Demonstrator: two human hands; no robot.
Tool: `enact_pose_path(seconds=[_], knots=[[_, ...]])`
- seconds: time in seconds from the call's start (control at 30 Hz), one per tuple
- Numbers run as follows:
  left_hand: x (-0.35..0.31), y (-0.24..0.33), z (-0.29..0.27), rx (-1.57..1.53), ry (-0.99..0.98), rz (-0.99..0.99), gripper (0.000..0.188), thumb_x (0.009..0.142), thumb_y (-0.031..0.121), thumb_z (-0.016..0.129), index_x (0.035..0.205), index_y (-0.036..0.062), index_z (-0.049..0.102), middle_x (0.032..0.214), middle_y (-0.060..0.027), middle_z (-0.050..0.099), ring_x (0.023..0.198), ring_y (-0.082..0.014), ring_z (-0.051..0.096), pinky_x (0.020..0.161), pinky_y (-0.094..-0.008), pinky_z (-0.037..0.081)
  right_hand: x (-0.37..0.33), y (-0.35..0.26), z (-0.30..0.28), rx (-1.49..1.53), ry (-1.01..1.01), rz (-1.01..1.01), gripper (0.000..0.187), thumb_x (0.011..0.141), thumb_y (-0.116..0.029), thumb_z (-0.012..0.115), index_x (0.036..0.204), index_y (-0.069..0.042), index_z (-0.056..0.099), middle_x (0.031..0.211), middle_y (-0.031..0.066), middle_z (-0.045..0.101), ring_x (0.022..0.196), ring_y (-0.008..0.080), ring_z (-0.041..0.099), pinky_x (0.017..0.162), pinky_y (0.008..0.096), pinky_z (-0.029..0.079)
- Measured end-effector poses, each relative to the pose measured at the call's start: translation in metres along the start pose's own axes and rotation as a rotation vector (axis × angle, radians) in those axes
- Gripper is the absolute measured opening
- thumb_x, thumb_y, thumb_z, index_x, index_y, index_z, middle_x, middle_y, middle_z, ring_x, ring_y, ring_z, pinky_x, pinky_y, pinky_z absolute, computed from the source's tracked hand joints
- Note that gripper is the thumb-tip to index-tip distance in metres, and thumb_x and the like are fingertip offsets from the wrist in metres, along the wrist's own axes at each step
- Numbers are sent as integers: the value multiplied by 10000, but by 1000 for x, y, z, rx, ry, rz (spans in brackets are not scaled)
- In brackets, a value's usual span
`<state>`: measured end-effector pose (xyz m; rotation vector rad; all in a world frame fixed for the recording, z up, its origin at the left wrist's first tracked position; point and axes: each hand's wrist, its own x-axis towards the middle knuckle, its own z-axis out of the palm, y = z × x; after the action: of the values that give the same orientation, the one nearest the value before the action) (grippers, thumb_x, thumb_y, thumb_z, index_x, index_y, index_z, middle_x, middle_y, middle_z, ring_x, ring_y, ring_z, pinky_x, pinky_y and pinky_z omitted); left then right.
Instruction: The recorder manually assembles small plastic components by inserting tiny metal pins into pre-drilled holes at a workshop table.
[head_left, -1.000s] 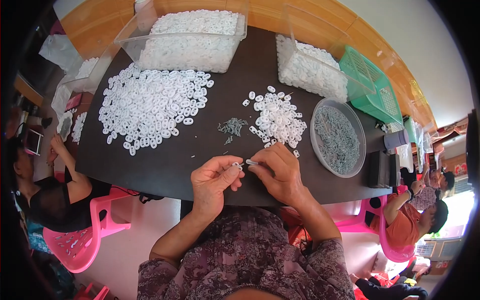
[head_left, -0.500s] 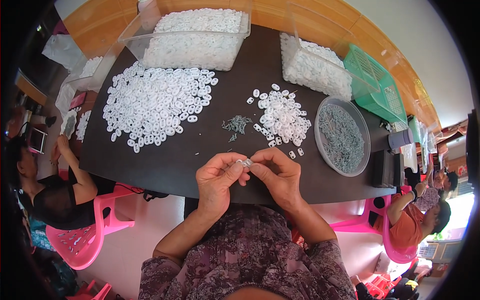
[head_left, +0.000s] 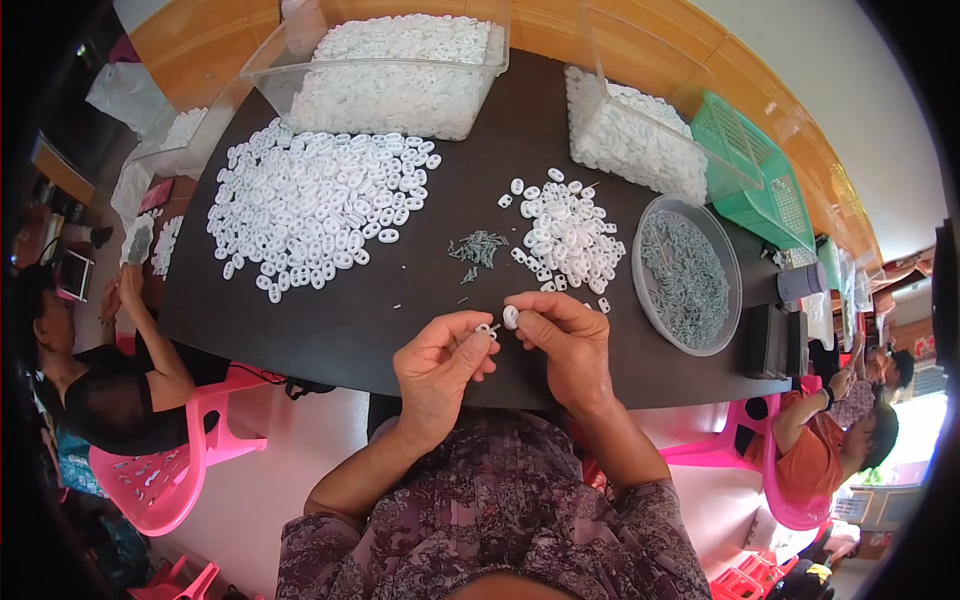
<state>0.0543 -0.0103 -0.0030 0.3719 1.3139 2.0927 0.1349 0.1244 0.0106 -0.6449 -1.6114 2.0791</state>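
Over the near edge of the dark table, my left hand (head_left: 438,368) pinches a small white two-holed plastic piece (head_left: 488,332). A thin part sticks out of it, too small to make out fully. Just to the right, my right hand (head_left: 568,352) grips a white oval plastic piece (head_left: 511,317) between thumb and forefinger. The two pieces are close together but apart. Beyond my hands lies a little heap of grey screws (head_left: 476,249). A pile of white two-holed pieces (head_left: 570,236) is behind my right hand.
A larger heap of white oval pieces (head_left: 312,205) covers the left of the table (head_left: 300,325). Clear bins (head_left: 395,100) of white pieces stand at the back. On the right are a round tub (head_left: 738,290) of screws and a green basket (head_left: 745,185). People sit at both sides.
My hands have drawn apart a little. The white oval piece in my right hand now shows separately from the piece in my left.
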Motion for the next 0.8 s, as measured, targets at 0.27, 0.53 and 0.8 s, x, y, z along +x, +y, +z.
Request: enact_pose_path(seconds=[0.27, 0.53, 0.8], knots=[[-3, -2, 4, 106, 67, 58, 193, 909, 67, 614, 1078, -26, 621, 842, -74, 662, 653, -79, 593, 574, -188, 466, -1, 1, 2, 8, 20, 14, 160, 859, -27, 645, 1010, 15, 673, 859, 18, 664, 742, 55, 563, 672, 193, 454], [-4, -4, 2, 113, 58, 26, 167, 896, 19, 614, 1058, -17, 625, 879, -31, 633, 758, -54, 595, 654, -198, 519, -2, 3, 5, 11, 11, -16, 155, 859, -1, 645, 1010, 22, 667, 899, 31, 667, 822, 72, 600, 755, 211, 488], [-1, -4, 3, 137, 69, 29, 176, 906, 66, 614, 1058, -23, 625, 839, -56, 660, 656, -69, 590, 571, -175, 453, -4, 5, 8, -57, 8, -56, 142, 871, -8, 638, 1008, 16, 670, 912, 17, 664, 836, 63, 589, 764, 209, 481]])
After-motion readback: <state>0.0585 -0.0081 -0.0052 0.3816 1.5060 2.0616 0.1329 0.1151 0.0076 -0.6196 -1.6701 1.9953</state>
